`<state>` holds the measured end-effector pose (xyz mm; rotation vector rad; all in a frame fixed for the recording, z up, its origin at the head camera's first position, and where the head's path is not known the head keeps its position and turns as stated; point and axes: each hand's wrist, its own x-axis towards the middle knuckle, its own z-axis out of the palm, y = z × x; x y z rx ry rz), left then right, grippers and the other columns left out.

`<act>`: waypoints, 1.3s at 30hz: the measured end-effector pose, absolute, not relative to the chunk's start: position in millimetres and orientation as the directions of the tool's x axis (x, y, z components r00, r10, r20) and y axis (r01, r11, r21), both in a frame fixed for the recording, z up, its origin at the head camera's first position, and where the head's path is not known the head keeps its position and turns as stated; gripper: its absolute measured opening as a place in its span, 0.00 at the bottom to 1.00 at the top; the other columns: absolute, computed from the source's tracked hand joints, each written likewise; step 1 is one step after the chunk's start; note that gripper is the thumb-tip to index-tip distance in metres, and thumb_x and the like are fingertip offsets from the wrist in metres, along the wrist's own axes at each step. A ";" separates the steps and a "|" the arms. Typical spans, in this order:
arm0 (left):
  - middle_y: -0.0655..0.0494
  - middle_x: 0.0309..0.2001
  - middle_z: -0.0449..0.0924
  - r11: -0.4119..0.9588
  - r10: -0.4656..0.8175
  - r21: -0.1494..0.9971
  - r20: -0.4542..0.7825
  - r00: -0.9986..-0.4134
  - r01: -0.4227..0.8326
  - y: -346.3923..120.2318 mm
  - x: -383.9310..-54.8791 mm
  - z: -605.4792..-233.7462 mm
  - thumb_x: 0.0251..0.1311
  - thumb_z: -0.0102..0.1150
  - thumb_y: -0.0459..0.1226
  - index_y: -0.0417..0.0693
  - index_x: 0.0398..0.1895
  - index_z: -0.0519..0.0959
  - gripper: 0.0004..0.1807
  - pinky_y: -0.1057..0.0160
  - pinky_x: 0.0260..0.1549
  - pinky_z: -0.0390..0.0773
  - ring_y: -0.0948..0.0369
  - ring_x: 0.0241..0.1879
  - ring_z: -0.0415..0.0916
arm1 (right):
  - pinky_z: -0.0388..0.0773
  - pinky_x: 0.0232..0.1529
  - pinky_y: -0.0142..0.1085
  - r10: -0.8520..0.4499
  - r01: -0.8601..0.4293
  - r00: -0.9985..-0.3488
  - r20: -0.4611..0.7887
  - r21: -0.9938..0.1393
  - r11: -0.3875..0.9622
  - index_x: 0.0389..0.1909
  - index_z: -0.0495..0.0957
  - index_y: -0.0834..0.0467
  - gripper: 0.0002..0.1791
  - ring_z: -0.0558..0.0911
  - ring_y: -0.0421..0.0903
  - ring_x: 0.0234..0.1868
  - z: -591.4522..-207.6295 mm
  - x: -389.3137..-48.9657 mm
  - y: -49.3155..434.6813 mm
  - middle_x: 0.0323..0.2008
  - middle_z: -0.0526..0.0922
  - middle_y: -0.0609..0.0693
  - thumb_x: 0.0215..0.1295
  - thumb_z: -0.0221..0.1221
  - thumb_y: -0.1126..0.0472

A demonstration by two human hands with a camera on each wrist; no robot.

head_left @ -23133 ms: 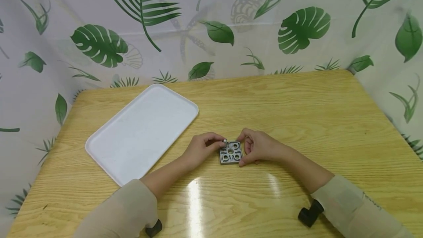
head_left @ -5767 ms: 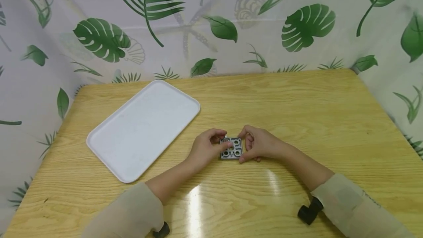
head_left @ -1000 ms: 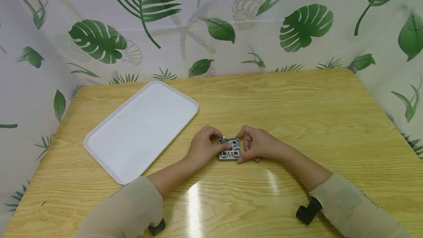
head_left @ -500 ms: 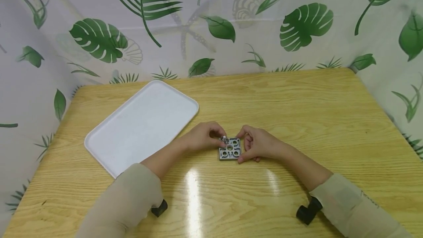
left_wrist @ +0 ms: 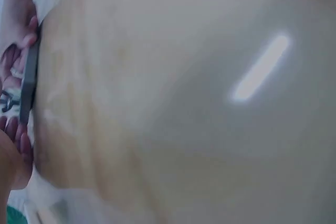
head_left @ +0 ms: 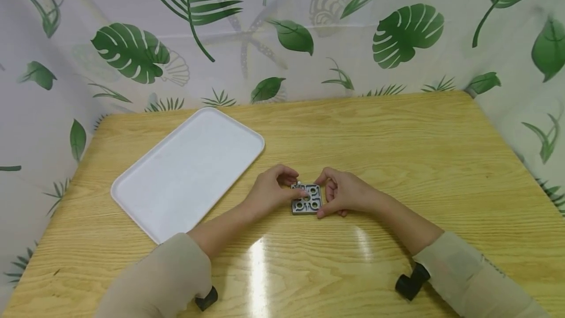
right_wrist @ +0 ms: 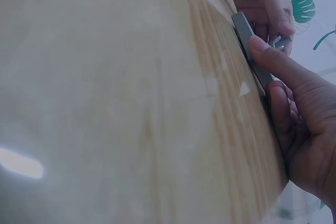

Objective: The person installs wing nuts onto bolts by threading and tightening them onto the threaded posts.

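Observation:
A square grey metal plate with a round hole in the middle and others at its corners lies flat on the table in the head view. At its far left corner stands a small white-tipped fitting; the left wrist view shows metal wings on it, like a wing nut. My left hand has its fingers curled behind this wing nut, with the thumb across the plate in front of it. My right hand grips the plate's right side, thumb at the near corner and index finger at the far one.
A white rectangular tray lies slanted on the wooden table, left of the plate. My left forearm passes over its near corner. Behind the table hangs a leaf-print cloth. Black devices stick out under both sleeves.
My left wrist rose and the thumb drew back half a second ago; now the wrist is lower and the thumb reaches over the plate again. My right hand and the plate stay put.

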<state>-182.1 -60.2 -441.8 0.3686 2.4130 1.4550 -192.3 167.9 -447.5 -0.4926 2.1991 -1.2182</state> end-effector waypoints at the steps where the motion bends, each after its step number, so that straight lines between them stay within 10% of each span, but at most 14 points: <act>1: 0.56 0.45 0.79 0.448 0.338 0.892 -0.104 -0.935 0.063 -58.4 -177.8 -443.6 0.49 0.71 0.46 0.45 0.50 0.76 0.27 0.63 0.47 0.76 0.61 0.45 0.76 | 0.74 0.14 0.34 -0.564 -0.043 -0.769 -0.302 -0.855 0.517 0.49 0.66 0.61 0.38 0.73 0.43 0.14 -447.2 -192.3 168.0 0.21 0.77 0.51 0.40 0.76 0.54; 26: 0.54 0.50 0.78 0.414 0.548 0.887 -0.064 -0.834 0.203 -70.4 -188.4 -439.3 0.57 0.65 0.40 0.45 0.52 0.78 0.19 0.64 0.52 0.74 0.60 0.51 0.76 | 0.74 0.14 0.34 -0.564 -0.043 -0.771 -0.297 -0.858 0.512 0.49 0.66 0.61 0.38 0.73 0.42 0.14 -443.0 -191.4 167.1 0.21 0.77 0.51 0.40 0.76 0.55; 39: 0.57 0.42 0.75 0.525 0.315 0.810 0.101 -0.944 0.262 -53.5 -167.1 -454.2 0.48 0.72 0.46 0.47 0.41 0.78 0.20 0.65 0.44 0.74 0.63 0.41 0.72 | 0.72 0.13 0.32 -0.564 -0.038 -0.770 -0.300 -0.860 0.509 0.50 0.66 0.62 0.38 0.72 0.42 0.13 -443.8 -193.0 168.2 0.21 0.77 0.51 0.40 0.77 0.55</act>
